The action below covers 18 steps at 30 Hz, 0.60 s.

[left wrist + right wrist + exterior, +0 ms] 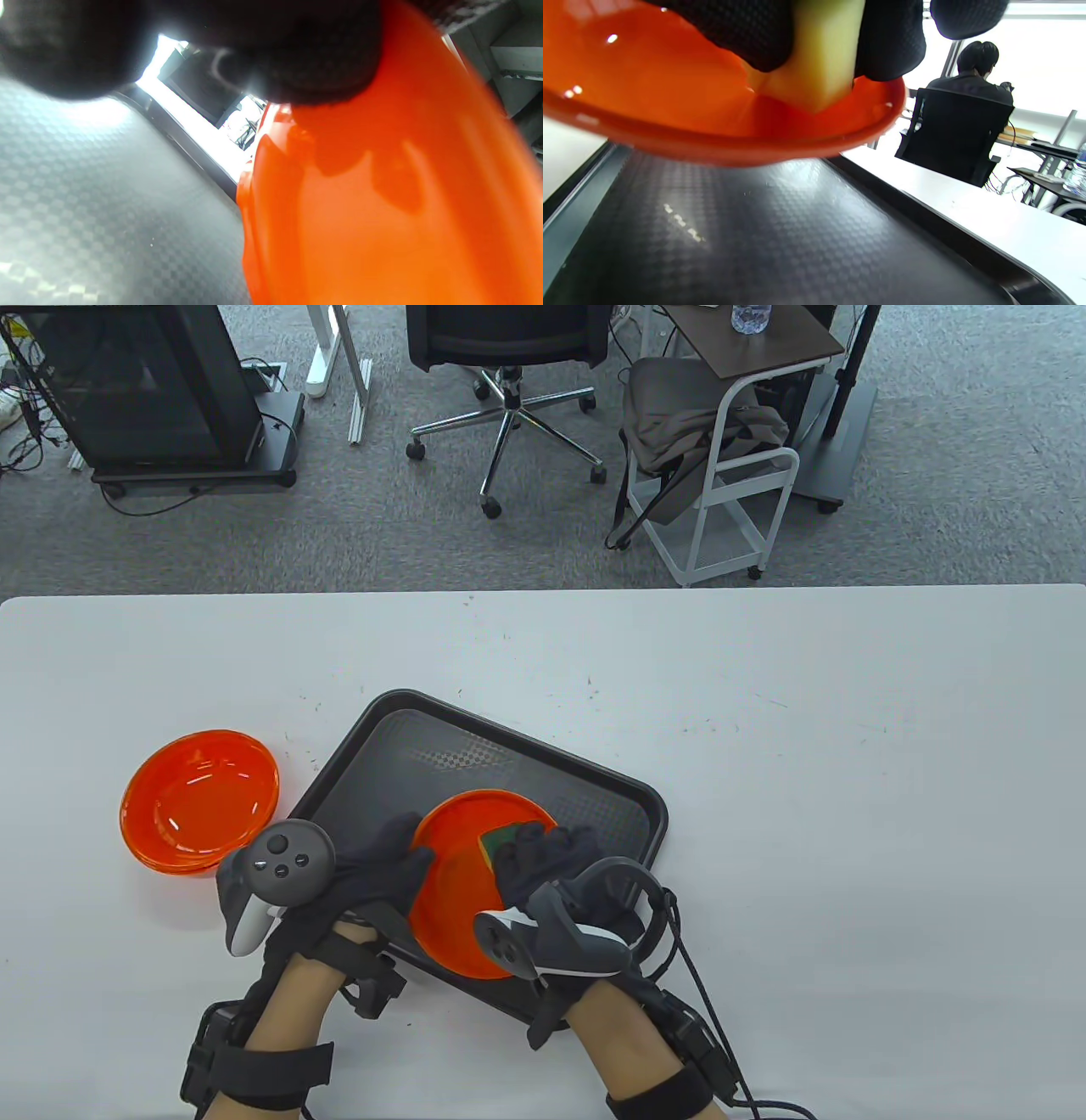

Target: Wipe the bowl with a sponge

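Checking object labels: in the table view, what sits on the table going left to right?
Orange bowl on the bare table → left hand → orange bowl being wiped → right hand holding the sponge, over the black tray.

Sponge (502,841) in bowl (454,899) above tray (475,755) — second bowl (200,800) left, on table (848,780)
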Tool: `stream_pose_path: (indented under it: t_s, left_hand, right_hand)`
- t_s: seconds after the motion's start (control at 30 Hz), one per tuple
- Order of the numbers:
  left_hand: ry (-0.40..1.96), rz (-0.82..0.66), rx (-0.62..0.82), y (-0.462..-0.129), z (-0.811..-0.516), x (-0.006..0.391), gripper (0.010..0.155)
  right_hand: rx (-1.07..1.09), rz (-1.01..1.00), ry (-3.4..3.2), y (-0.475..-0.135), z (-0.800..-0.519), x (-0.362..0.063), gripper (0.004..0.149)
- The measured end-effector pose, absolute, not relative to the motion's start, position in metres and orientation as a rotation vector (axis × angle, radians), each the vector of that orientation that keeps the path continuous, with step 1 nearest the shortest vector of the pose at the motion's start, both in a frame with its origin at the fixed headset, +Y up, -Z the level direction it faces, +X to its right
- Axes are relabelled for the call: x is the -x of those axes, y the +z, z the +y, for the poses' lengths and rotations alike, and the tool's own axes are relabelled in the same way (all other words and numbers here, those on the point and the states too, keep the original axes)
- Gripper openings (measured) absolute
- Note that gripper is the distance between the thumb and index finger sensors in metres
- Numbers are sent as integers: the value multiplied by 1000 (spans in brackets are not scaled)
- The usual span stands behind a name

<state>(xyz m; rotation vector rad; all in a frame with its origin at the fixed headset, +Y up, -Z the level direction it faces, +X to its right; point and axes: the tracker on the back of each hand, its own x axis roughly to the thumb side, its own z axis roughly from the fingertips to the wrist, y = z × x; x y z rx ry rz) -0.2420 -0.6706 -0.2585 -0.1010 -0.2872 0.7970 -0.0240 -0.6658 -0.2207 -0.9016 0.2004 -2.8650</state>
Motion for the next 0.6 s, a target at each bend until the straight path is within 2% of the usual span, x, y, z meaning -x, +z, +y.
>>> stream_pose_path:
  t_s: [0.1,0.3,0.43,0.6]
  left_hand:
    - [779,-308,89,-255,-669,236,56]
    - [776,-297,36,-256,-669,236,56]
    - [787,-259,6,-259,-668,247,56]
    - [777,-211,-55,-260,-662,263,55]
  right_hand:
    - [1017,285,-2930,-217,-666,27,48]
    - [1305,305,-3067,-211,-668,32,48]
    - [1457,122,-3099,-210,-669,38,47]
    - [1378,-101,-3055,-208,-667,43,46]
